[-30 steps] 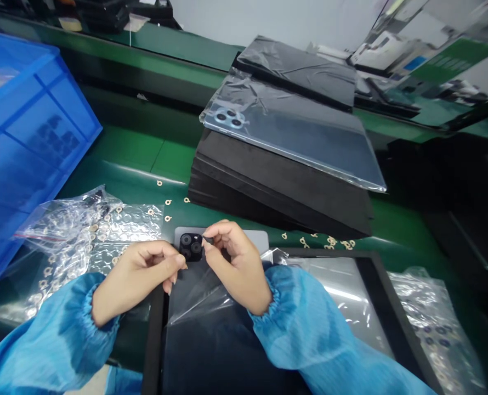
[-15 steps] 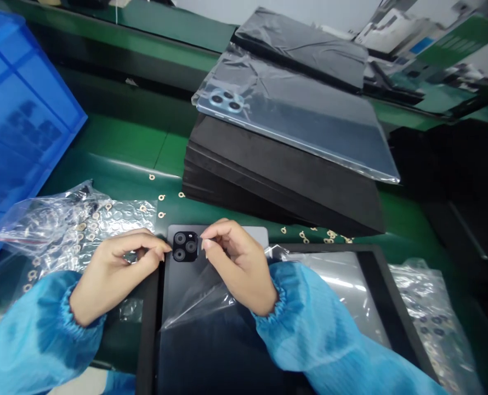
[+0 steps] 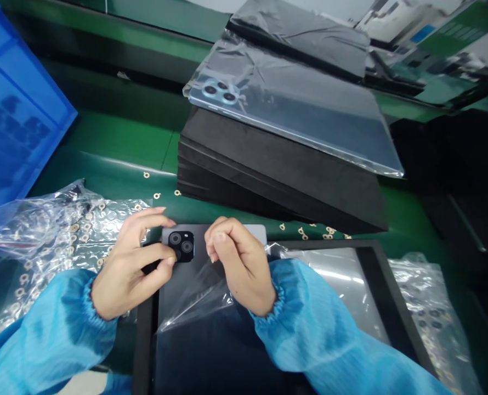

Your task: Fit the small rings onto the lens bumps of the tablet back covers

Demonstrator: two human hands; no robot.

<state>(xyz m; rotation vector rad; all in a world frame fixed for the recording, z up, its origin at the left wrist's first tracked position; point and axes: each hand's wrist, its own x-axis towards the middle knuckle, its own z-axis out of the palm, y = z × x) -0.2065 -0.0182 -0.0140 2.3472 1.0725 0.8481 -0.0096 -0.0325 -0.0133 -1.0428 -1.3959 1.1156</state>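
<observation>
A dark grey tablet [image 3: 211,351] lies back up inside a black frame, partly covered by loose clear film [image 3: 194,307]. At its upper left corner sits a square black camera module [image 3: 187,241] with round lenses. My left hand [image 3: 139,258] has thumb and forefinger pinched at the module's lower left edge, covering part of one lens. Its other fingers stretch out above, by the tablet's top edge. Just right of the module, my right hand [image 3: 239,258] is curled over the tablet, thumb pressed against bent fingers. Anything inside that grip is hidden.
Black foam sheets [image 3: 268,164] are stacked behind, with a film-wrapped blue tablet [image 3: 301,118] on top. Small ring-shaped pieces [image 3: 328,233] lie scattered on the green table. Left are plastic bags [image 3: 34,225] and a blue crate [image 3: 17,109]; another clear bag [image 3: 423,291] lies right.
My left hand has moved right onto the module's edge, its upper fingers spreading out. My right hand has drawn slightly away from the module and curled its fingers in. The view has shifted slightly.
</observation>
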